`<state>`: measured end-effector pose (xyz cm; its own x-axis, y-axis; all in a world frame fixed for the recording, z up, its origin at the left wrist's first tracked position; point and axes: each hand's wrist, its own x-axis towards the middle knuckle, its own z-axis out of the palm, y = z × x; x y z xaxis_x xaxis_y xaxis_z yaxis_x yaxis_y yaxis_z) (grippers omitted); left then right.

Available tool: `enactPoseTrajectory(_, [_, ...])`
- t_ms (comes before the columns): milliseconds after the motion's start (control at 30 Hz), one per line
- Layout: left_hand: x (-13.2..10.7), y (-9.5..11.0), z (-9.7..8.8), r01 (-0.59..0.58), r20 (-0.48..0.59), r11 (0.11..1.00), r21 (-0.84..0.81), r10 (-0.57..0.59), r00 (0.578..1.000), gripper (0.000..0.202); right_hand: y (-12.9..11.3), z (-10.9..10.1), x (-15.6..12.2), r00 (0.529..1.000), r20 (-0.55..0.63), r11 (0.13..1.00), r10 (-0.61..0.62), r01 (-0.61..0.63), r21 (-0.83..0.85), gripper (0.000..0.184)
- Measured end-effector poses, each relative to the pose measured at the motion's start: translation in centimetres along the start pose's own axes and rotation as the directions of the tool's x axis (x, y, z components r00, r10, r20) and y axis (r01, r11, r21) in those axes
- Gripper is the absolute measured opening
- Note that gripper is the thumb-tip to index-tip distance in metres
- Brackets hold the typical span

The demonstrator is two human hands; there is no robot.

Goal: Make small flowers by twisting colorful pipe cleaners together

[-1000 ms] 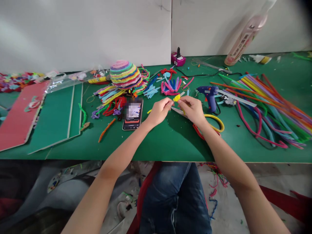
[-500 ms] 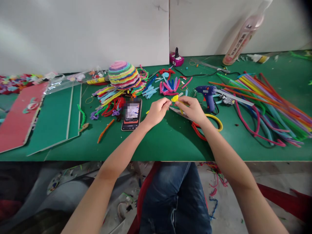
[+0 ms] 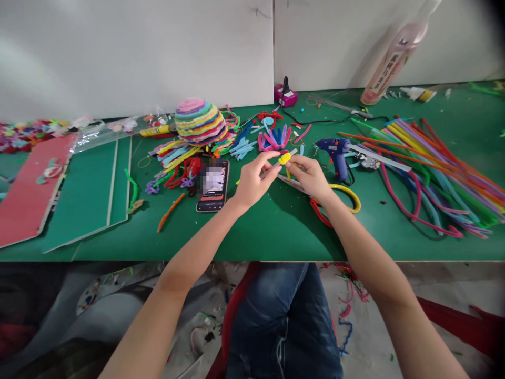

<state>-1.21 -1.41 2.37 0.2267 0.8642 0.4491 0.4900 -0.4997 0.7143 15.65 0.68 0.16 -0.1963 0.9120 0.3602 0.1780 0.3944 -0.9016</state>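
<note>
Above the middle of the green table (image 3: pixel 252 231), my left hand (image 3: pixel 254 179) and my right hand (image 3: pixel 310 176) meet, both pinched on a short yellow pipe cleaner piece (image 3: pixel 284 158) held between their fingertips. Its fuzzy yellow end sticks up between the two hands. A thin pale strip (image 3: pixel 290 181) lies on the table just under my right hand; whether the fingers touch it is unclear. A phone (image 3: pixel 213 185) lies face up just left of my left hand.
A blue glue gun (image 3: pixel 336 152) stands right of my hands, beside a yellow and red loop (image 3: pixel 347 197). Long pipe cleaners (image 3: pixel 437 168) spread at the right. A striped dome (image 3: pixel 201 121) and cut pieces sit behind the phone. Green and red boards (image 3: pixel 79 184) lie left.
Both hands have stayed together on the yellow piece, turning it slightly; the yellow end now sits a little higher and more to the right. The view shifted slightly.
</note>
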Motion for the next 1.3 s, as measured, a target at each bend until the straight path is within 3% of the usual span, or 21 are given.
enactPoseTrajectory(133, [0.0,0.5,-0.2,-0.046,0.001,0.999,0.0,0.046,0.999,0.021,-0.3,0.2,-0.1,0.999,0.011,0.999,0.04,-0.04,0.032,0.034])
enactPoseTrajectory(300, [0.1,-0.1,-0.1,0.021,-0.014,0.999,-0.028,-0.021,1.0,0.02,-1.0,-0.3,-0.1,0.999,0.049,1.0,0.022,-0.021,-0.01,0.031])
enactPoseTrajectory(433, [0.0,-0.8,0.3,0.062,-0.043,0.996,-0.065,-0.065,0.997,0.02,-1.4,-0.7,-0.4,0.983,-0.075,0.947,-0.167,0.139,-0.291,0.026])
enactPoseTrajectory(533, [0.2,-1.2,0.6,0.158,0.029,0.967,-0.199,-0.155,0.987,0.017,-1.2,-0.7,-0.6,0.946,-0.037,0.772,-0.321,0.239,-0.589,0.014])
enactPoseTrajectory(633, [0.6,-1.4,0.6,0.341,0.145,0.865,-0.368,-0.309,0.94,0.024,-1.0,-0.7,-0.7,0.921,0.064,0.621,-0.383,0.308,-0.721,0.021])
enactPoseTrajectory(733, [1.0,-1.5,0.4,0.483,0.218,0.747,-0.457,-0.433,0.875,0.032,-0.7,-0.6,-0.6,0.898,0.123,0.56,-0.421,0.365,-0.744,0.025])
enactPoseTrajectory(867, [1.2,-1.6,0.0,0.608,0.324,0.612,-0.506,-0.519,0.791,0.024,-0.8,-0.8,-0.6,0.876,0.195,0.581,-0.441,0.444,-0.682,0.03])
enactPoseTrajectory(967, [1.2,-1.7,-0.3,0.647,0.379,0.588,-0.486,-0.525,0.762,0.024,-1.1,-1.0,-0.6,0.884,0.241,0.631,-0.401,0.457,-0.626,0.031])
enactPoseTrajectory(1033, [1.3,-1.8,-0.4,0.63,0.366,0.626,-0.46,-0.513,0.776,0.024,-1.3,-1.1,-0.6,0.901,0.242,0.654,-0.36,0.429,-0.623,0.029])
enactPoseTrajectory(1200, [1.2,-2.1,-0.5,0.478,0.28,0.812,-0.336,-0.398,0.874,0.022,-1.2,-1.4,-0.5,0.938,0.192,0.629,-0.287,0.336,-0.701,0.027])
enactPoseTrajectory(1300, [1.2,-2.4,-0.5,0.428,0.282,0.847,-0.315,-0.348,0.894,0.022,-1.0,-1.6,-0.4,0.957,0.161,0.664,-0.24,0.283,-0.692,0.026])
